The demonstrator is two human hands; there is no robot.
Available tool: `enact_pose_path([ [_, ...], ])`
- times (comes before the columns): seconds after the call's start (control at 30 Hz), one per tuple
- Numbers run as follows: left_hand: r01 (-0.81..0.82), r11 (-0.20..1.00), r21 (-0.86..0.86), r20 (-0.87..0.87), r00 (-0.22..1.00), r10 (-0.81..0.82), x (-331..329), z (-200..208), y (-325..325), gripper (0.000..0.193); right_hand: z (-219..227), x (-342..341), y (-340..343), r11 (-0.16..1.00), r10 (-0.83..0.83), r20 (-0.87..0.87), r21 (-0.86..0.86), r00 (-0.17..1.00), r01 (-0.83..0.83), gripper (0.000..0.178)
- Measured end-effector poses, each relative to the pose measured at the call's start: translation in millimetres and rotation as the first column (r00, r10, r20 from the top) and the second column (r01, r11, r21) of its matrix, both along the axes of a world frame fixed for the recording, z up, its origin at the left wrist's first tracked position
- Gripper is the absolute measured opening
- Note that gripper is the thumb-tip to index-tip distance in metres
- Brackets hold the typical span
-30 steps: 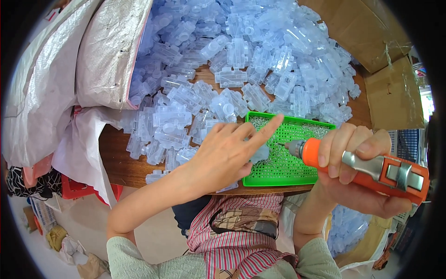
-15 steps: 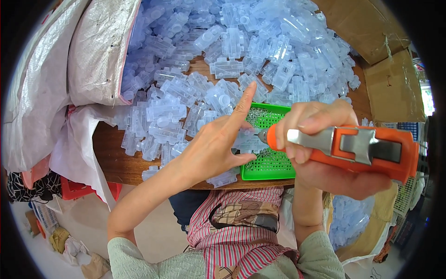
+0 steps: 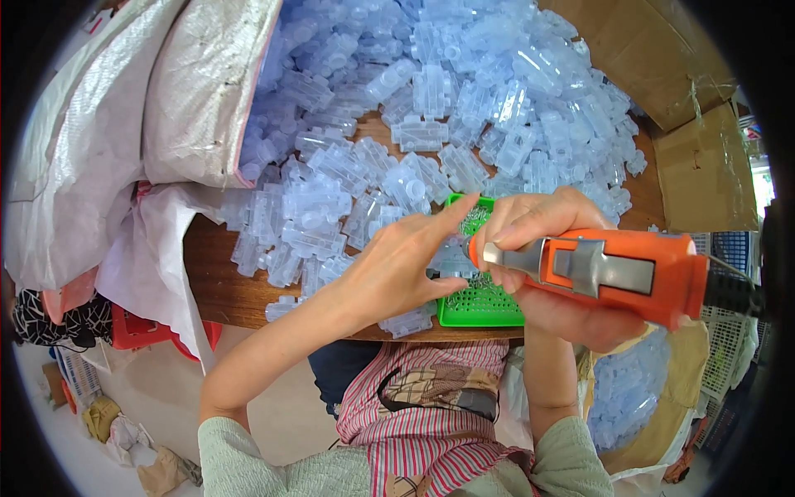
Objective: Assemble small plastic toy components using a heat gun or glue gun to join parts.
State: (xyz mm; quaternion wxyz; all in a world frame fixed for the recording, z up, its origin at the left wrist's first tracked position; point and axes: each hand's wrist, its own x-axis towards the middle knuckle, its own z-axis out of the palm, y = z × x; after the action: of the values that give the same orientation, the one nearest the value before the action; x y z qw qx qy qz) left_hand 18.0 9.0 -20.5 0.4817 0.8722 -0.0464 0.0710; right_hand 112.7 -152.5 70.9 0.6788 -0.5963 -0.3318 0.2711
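Note:
My right hand (image 3: 538,240) is wrapped round an orange electric screwdriver (image 3: 638,277) with a metal lever, its nose pointing left. My left hand (image 3: 406,269) steadies a translucent plastic housing (image 3: 453,258) between thumb and fingers, over the edge of a green perforated tray (image 3: 476,315). The screwdriver's nose is right up against this housing; fingers hide its bit. Small silver screws (image 3: 489,286) lie in the tray, partly covered by my hands.
A big heap of similar translucent housings (image 3: 497,91) covers the brown wooden table (image 3: 228,290). White woven sacks (image 3: 199,99) stand at left, cardboard (image 3: 708,166) at right. A lined box (image 3: 629,389) below right holds more housings. A black cord (image 3: 733,294) trails from the screwdriver.
The screwdriver has moved slightly left and its nose now meets the housing, its bit no longer visible. My left index finger has lowered a little. The whole view has shifted slightly.

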Motion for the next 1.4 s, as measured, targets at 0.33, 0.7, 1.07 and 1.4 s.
enact_pose_path([
  [0.33,-0.141,0.910,0.390,-0.146,0.966,0.212,-14,67,50,0.043,-12,37,-32,0.857,-0.188,-0.008,0.488,0.982,0.168,0.099],
  [0.7,-0.033,0.381,0.924,0.193,0.900,-0.390,109,14,80,0.033,-29,35,-38,0.889,-0.372,-0.051,0.268,0.927,0.371,0.100],
  [1.07,0.067,0.265,0.962,0.067,0.882,-0.466,119,34,110,0.056,-45,31,-24,0.859,-0.504,0.020,0.112,0.864,0.499,0.097],
  [1.4,-0.009,0.818,-0.576,-0.155,0.983,-0.099,52,48,68,0.078,-80,33,-23,0.854,-0.356,-0.145,0.350,0.923,0.384,0.050],
])
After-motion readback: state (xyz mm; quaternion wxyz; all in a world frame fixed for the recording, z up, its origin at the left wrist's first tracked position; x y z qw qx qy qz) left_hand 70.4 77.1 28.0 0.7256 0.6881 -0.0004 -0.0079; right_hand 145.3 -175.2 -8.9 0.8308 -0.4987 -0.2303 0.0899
